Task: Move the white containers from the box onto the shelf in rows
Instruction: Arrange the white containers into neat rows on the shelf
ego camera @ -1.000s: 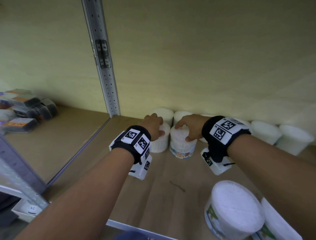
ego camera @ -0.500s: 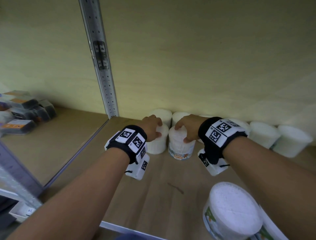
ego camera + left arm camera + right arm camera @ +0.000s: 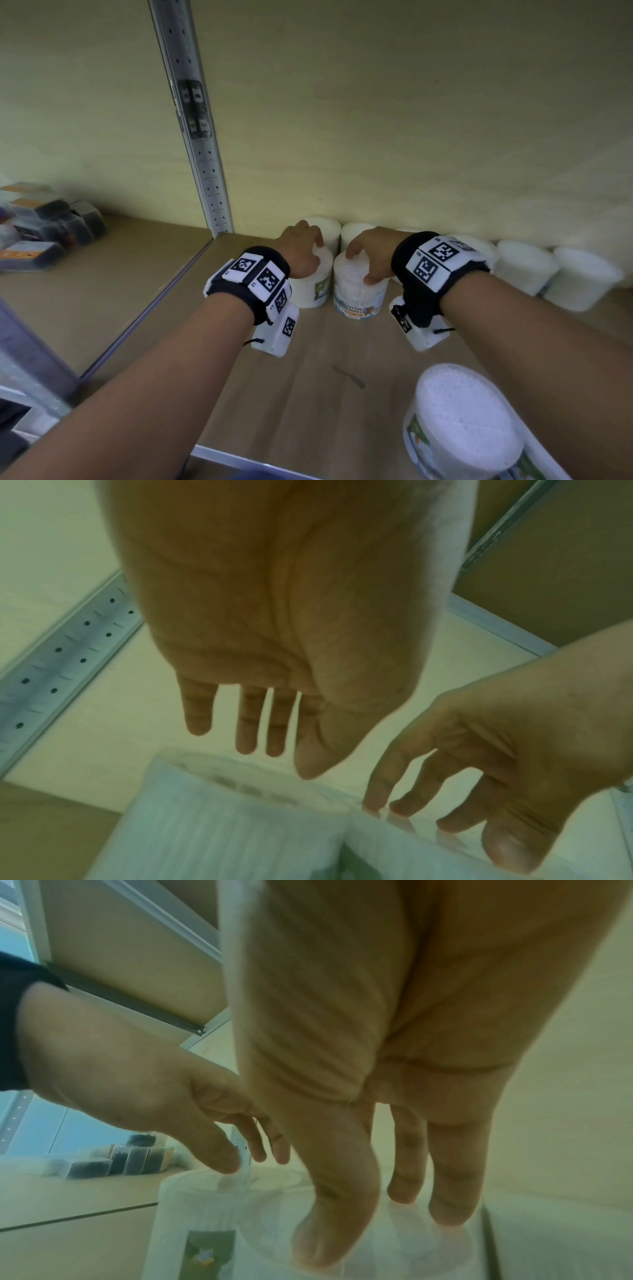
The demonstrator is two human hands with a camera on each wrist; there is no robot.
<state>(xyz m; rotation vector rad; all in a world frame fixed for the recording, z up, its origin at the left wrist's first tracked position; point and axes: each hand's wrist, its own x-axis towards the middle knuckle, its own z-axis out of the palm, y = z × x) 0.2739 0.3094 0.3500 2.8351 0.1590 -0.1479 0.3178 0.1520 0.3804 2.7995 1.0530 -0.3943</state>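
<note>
Two white containers stand side by side on the wooden shelf (image 3: pixel 308 383), in front of a back row of white containers (image 3: pixel 524 265) along the wall. My left hand (image 3: pixel 303 255) hovers over the left container (image 3: pixel 313 291). Its fingers (image 3: pixel 246 723) are straight, and only the thumb tip touches the rim. My right hand (image 3: pixel 368 260) grips the lid of the right container (image 3: pixel 358 299), labelled "cotton buds". The fingertips are on top and the thumb (image 3: pixel 322 1231) reaches down its near side.
Two more white containers (image 3: pixel 466 421) lie tilted in the lower right foreground. A perforated metal upright (image 3: pixel 202 154) divides the shelf. Dark packaged items (image 3: pixel 51 226) sit in the left bay. A small dark scrap (image 3: pixel 347 377) lies on the shelf.
My left thumb has come off the near side of its container and the fingers have straightened. The right hand stays on its lid. Both containers stay in place.
</note>
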